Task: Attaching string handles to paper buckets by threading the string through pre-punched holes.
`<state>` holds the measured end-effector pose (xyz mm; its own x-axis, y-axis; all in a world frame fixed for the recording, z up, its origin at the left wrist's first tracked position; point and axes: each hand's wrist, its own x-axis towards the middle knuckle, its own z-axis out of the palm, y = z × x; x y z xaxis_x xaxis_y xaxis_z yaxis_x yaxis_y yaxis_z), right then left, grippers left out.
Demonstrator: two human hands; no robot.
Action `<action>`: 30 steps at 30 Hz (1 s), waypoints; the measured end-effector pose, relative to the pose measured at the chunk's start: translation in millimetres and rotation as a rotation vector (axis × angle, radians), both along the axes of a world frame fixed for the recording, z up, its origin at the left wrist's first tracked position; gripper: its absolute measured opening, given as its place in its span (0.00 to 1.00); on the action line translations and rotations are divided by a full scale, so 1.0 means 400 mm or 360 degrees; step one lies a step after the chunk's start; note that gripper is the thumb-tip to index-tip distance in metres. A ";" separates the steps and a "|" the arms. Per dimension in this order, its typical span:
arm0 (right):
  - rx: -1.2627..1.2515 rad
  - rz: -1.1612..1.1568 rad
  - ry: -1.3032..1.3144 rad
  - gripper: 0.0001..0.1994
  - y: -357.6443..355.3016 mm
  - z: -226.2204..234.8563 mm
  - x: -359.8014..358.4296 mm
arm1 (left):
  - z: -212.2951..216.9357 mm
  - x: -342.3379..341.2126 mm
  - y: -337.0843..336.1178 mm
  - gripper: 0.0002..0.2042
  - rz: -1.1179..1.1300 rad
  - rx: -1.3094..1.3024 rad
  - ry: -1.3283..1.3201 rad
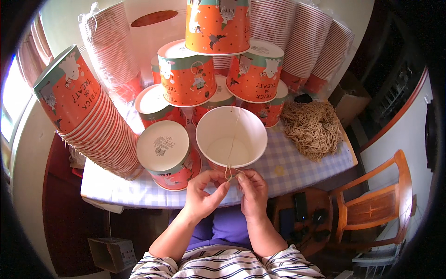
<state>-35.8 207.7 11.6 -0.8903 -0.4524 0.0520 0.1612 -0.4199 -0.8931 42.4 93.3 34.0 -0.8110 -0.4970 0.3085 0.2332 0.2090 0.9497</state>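
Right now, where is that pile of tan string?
The pile of tan string lies on the checked tablecloth, right of the open white bucket, below the sleeved cup stacks.

My left hand (203, 193) & right hand (253, 190) are meeting just below the open bucket (231, 137), fingertips pinching together, thumbs up; both forearms are angling in twd each other from below.

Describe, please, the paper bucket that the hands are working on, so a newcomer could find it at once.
Start at the checked tablecloth and go to its near edge, just beyond the left hand and right hand. The open bucket stands there with its white inside showing and a string crossing its mouth. Its neighbours stand upside down.
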 end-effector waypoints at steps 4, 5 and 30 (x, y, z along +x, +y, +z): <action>-0.0050 0.0011 -0.0030 0.04 -0.002 0.010 0.003 | 0.000 -0.005 0.008 0.16 0.0201 -0.0389 0.0187; -0.0051 0.0010 -0.0029 0.04 -0.001 0.008 0.002 | -0.007 0.002 0.009 0.18 0.0344 -0.0656 0.0254; -0.0073 0.0029 -0.0008 0.03 0.000 0.003 0.002 | 0.070 -0.006 -0.018 0.09 0.0259 -0.1374 -0.0045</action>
<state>-35.1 207.7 13.0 -0.8821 -0.4660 0.0687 0.1736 -0.4571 -0.8723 39.8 86.1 61.9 -0.7635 -0.2094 0.6109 0.1170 0.8855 0.4497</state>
